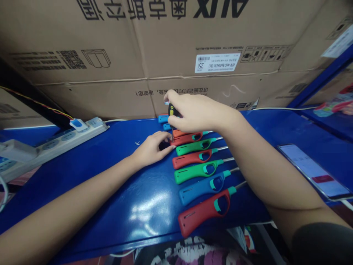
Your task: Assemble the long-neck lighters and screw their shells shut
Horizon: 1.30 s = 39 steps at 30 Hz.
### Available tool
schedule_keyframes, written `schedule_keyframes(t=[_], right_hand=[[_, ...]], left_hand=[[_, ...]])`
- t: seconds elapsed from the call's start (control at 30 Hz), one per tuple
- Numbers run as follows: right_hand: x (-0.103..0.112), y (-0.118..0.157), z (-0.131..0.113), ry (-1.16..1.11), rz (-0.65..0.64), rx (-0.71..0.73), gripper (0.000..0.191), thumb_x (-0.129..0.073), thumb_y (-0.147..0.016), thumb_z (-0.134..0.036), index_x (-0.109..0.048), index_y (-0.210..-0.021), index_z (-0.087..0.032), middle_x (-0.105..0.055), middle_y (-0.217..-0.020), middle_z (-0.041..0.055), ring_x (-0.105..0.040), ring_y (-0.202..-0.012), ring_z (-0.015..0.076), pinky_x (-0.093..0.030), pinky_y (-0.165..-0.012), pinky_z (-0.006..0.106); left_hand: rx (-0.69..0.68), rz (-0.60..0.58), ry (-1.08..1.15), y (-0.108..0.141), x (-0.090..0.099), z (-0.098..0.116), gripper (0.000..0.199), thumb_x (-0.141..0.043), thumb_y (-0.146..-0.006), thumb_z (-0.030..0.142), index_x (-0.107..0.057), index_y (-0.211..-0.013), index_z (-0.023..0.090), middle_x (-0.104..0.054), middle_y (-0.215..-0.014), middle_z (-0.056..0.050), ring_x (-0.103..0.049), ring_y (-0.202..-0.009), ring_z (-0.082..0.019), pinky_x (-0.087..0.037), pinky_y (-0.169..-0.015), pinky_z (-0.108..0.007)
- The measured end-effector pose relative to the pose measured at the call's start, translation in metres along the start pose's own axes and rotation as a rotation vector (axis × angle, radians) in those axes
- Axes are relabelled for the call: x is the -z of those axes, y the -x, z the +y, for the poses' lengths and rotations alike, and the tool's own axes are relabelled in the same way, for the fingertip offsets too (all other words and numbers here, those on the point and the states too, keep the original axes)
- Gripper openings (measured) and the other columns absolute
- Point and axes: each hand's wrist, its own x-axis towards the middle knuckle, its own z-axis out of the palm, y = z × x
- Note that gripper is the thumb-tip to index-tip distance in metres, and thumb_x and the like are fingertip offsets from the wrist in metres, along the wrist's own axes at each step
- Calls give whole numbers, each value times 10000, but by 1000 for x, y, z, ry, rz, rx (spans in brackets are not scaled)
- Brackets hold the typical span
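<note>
My right hand [197, 110] is wrapped round the black and yellow handle of a screwdriver [171, 110]. It stands upright, its shaft pointing down at the handle end of a red gas lighter [185, 139]. At that same end, my left hand [151, 149] pinches the lighter between thumb and fingers. Nearer to me lies a row of long-necked lighters: a green lighter [193, 147], a red lighter [191, 159], another green lighter [194, 172], a blue lighter [201, 188] and a large red lighter [202, 215]. Behind, my right hand partly hides an orange lighter [179, 133] and blue ones [163, 118].
Small metal pins or screws [137, 143] lie left of my left hand. A power strip [59, 147] with plugs runs along the left. On the right rests a lit phone [314, 171] with a cable. A large cardboard box [110, 94] stands along the back of the blue tabletop [149, 206].
</note>
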Motion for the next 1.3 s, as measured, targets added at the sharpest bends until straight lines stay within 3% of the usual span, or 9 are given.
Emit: schedule_keyframes(t=[0.1,0.27,0.6,0.93,1.13,1.3], right_hand=[[0,1,-1,15,27,21,357,-456,-958,-394,-616,-1148,-137,-713,-942,126,-602,-750,240,-353,-627,335],[1,3,0,-5,8,31,347,-484,-942,-383,-602,-1161,-141,-706,-938,111,-583,-719,219,-345,-610,327],[-1,1,-1,-27,49,88,303,-491,-932,-347,-623,-1133,-162,-694,-1109,117,-610,-895,238,-388,-706,339],[-3,2,1,-54,48,110,364,-539,-897,-372,-613,-1180,-155,-703,-1041,105,-577,-788,215,-356,-651,331],[3,2,-2,-194,168,125,218,-534,-865,-259,-673,-1012,-176,-709,-984,68,-596,-852,201,-413,-735,327],[19,22,8,-341,363,-2,181,-478,-943,-306,-611,-992,-194,-655,-950,52,-601,-857,203,-465,-767,345]], left_hand=[[0,0,1,0,0,0,151,-624,-961,348,-608,-986,200,-709,-990,-50,-651,-900,-207,-519,-817,-348],[-2,2,3,1,0,-1,159,-626,-963,355,-605,-976,198,-708,-989,-49,-652,-901,-207,-517,-825,-347],[-1,6,5,0,-1,-1,164,-639,-961,357,-608,-980,197,-703,-965,-45,-646,-894,-206,-520,-817,-350],[15,14,19,1,-1,-1,188,-645,-952,381,-621,-986,198,-706,-948,-50,-655,-895,-216,-535,-831,-371],[47,18,55,1,-1,0,202,-654,-936,369,-643,-1023,188,-727,-987,-61,-675,-892,-203,-550,-831,-356],[82,-26,77,-4,4,2,218,-673,-911,394,-674,-974,185,-757,-937,-43,-705,-835,-177,-561,-779,-300]])
